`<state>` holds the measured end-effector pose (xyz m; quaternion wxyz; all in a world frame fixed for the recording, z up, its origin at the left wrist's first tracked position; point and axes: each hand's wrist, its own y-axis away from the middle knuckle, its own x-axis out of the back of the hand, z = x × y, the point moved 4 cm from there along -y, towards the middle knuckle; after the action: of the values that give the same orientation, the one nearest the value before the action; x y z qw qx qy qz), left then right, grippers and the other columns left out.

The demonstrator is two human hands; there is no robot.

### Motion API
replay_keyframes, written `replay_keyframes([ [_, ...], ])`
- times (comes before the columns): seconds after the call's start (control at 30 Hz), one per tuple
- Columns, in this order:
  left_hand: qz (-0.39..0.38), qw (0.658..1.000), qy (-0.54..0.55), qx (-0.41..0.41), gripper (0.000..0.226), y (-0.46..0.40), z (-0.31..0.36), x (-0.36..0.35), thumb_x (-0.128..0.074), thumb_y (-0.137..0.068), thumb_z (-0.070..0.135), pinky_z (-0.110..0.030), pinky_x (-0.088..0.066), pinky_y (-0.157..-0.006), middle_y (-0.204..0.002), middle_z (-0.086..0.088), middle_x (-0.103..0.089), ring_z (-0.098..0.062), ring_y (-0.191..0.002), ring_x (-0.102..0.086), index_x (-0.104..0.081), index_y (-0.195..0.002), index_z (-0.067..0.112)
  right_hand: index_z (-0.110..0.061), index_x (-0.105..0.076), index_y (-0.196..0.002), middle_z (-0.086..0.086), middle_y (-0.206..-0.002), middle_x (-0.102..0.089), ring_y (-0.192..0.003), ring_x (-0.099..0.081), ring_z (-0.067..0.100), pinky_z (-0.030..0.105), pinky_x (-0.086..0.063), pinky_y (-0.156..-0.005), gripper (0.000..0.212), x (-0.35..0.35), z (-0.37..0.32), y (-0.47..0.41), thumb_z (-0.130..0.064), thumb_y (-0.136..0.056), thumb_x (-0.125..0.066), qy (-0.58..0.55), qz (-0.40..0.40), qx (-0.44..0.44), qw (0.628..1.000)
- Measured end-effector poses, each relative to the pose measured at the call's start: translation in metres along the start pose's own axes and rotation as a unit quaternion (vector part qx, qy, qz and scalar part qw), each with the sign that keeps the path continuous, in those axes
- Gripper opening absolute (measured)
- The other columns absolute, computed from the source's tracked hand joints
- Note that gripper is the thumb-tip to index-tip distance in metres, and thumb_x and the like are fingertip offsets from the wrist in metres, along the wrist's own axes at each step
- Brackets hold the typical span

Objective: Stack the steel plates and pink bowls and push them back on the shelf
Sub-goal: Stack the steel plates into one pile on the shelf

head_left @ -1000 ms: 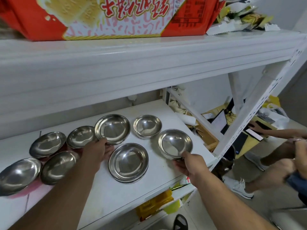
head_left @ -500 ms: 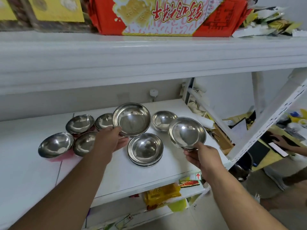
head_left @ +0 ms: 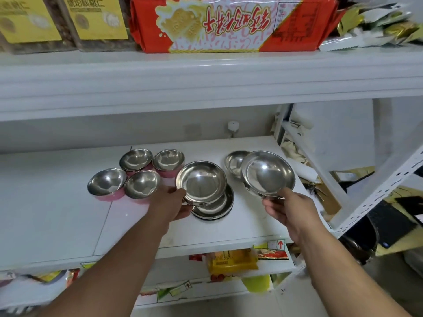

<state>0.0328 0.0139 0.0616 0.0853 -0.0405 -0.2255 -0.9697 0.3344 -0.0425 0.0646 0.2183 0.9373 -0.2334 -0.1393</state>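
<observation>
Left-held steel plate (head_left: 201, 182): round, no long axis; hollow facing up and tilted toward the camera; gripped at its near-left rim; hovering over the plate stack, partly covering it.
Plate stack (head_left: 217, 208): flat on the middle shelf (head_left: 57, 213), hollow up, rims layered at the near edge; nothing inside.
Right-held steel plate (head_left: 267, 174): round, hollow up, tipped toward the camera; pinched at its near rim; raised above the shelf's right part.
Small steel plate (head_left: 233, 162): resting on the shelf behind the right-held one, partly hidden by it; empty.
Pink bowls (head_left: 142, 172): four in a cluster at left, upright, mouths up, steel-lined, pink outside; neighbours touching or just beside each other; all empty.
Left hand (head_left: 170, 203): closed on the rim of its plate, thumb on top.
Right hand (head_left: 286, 208): closed on the rim of its plate, thumb above, fingers beneath.
Upper shelf (head_left: 206, 72): red biscuit package (head_left: 229, 24) lying on its side, print upside down; yellow-labelled packs (head_left: 64, 21) at left.
Lower shelf: snack packets (head_left: 231, 261), partly hidden.
</observation>
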Motion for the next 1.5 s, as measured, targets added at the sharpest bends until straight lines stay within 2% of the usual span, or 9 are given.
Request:
replay_keyframes([
  [0.17,0.003,1.000,-0.030,0.004,0.019,-0.002,-0.006,-0.010,-0.060,-0.095,0.013,-0.032,-0.063,-0.057,-0.088,-0.015,-0.074,-0.024,-0.069,-0.074,-0.063,-0.111,0.004,0.005,-0.070,-0.108,0.020,-0.087,-0.082,-0.083,-0.080,0.023,0.030,-0.066,-0.073,0.024,-0.003,-0.009,0.005,-0.014,-0.096,-0.060,0.006,-0.026,0.011,1.000],
  [0.5,0.008,0.998,-0.069,0.006,0.009,-0.006,-0.008,-0.019,-0.061,-0.093,0.007,-0.036,-0.064,-0.063,-0.074,-0.016,-0.070,-0.027,-0.067,-0.068,-0.066,-0.086,0.005,0.004,-0.070,-0.106,0.020,-0.090,-0.082,-0.081,-0.080,0.022,0.031,-0.066,-0.073,0.024,-0.022,-0.012,0.011,-0.014,-0.094,-0.062,0.040,-0.060,0.010,0.997],
  [0.7,0.012,0.996,-0.083,0.016,0.007,-0.011,-0.014,-0.015,-0.063,-0.092,0.007,-0.038,-0.064,-0.065,-0.080,-0.027,-0.071,-0.027,-0.062,-0.066,-0.066,-0.086,0.003,0.002,-0.066,-0.108,0.019,-0.097,-0.081,-0.080,-0.082,0.020,0.028,-0.065,-0.067,0.021,-0.047,-0.008,0.013,-0.014,-0.098,-0.058,0.080,-0.092,0.001,0.993],
  [0.83,-0.002,0.997,-0.073,0.017,0.016,-0.014,-0.019,-0.011,-0.066,-0.093,0.018,-0.038,-0.063,-0.065,-0.080,-0.016,-0.072,-0.024,-0.065,-0.070,-0.069,-0.098,0.002,-0.001,-0.067,-0.105,0.020,-0.097,-0.081,-0.083,-0.082,0.022,0.028,-0.066,-0.067,0.018,-0.064,-0.005,0.013,-0.015,-0.099,-0.058,0.111,-0.112,-0.004,0.987],
  [0.93,0.006,0.997,-0.075,-0.004,0.020,-0.013,-0.017,-0.005,-0.062,-0.094,0.022,-0.036,-0.063,-0.067,-0.093,-0.009,-0.070,-0.024,-0.075,-0.071,-0.064,-0.107,0.007,0.000,-0.067,-0.105,0.020,-0.094,-0.081,-0.088,-0.081,0.026,0.032,-0.067,-0.072,0.019,-0.074,0.000,0.011,-0.016,-0.098,-0.060,0.135,-0.124,-0.009,0.983],
  [1.1,0.037,0.990,-0.103,-0.094,0.032,-0.007,-0.009,0.002,-0.059,-0.093,0.021,-0.046,-0.055,-0.096,-0.112,-0.002,-0.068,-0.024,-0.104,-0.066,-0.063,-0.125,0.020,0.000,-0.068,-0.105,0.020,-0.097,-0.080,-0.090,-0.080,0.029,0.029,-0.066,-0.069,0.018,-0.086,0.006,0.009,-0.015,-0.098,-0.060,0.170,-0.131,-0.005,0.977],
  [1.2,0.036,0.986,-0.121,-0.111,0.032,-0.004,-0.008,0.001,-0.056,-0.095,0.017,-0.045,-0.053,-0.099,-0.109,-0.001,-0.067,-0.022,-0.105,-0.065,-0.065,-0.126,0.018,0.000,-0.067,-0.105,0.022,-0.098,-0.079,-0.089,-0.080,0.028,0.028,-0.066,-0.067,0.016,-0.089,0.010,0.007,-0.012,-0.097,-0.060,0.187,-0.133,-0.007,0.973],
  [1.33,0.023,0.985,-0.128,-0.114,0.027,-0.005,-0.011,0.001,-0.054,-0.096,0.015,-0.036,-0.053,-0.093,-0.102,0.005,-0.068,-0.017,-0.100,-0.065,-0.070,-0.118,0.018,0.002,-0.064,-0.108,0.026,-0.102,-0.078,-0.069,-0.077,0.020,0.025,-0.063,-0.060,0.015,-0.093,0.015,0.005,-0.008,-0.096,-0.062,0.194,-0.134,-0.015,0.972],
  [1.5,0.004,0.986,-0.124,-0.113,0.029,-0.011,-0.017,0.000,-0.054,-0.093,0.010,-0.041,-0.056,-0.092,-0.103,0.007,-0.073,-0.016,-0.099,-0.068,-0.075,-0.102,0.029,0.006,-0.065,-0.107,0.029,-0.102,-0.077,-0.063,-0.075,0.018,0.026,-0.063,-0.058,0.017,-0.095,0.020,0.004,-0.005,-0.094,-0.065,0.211,-0.137,-0.029,0.968],
])
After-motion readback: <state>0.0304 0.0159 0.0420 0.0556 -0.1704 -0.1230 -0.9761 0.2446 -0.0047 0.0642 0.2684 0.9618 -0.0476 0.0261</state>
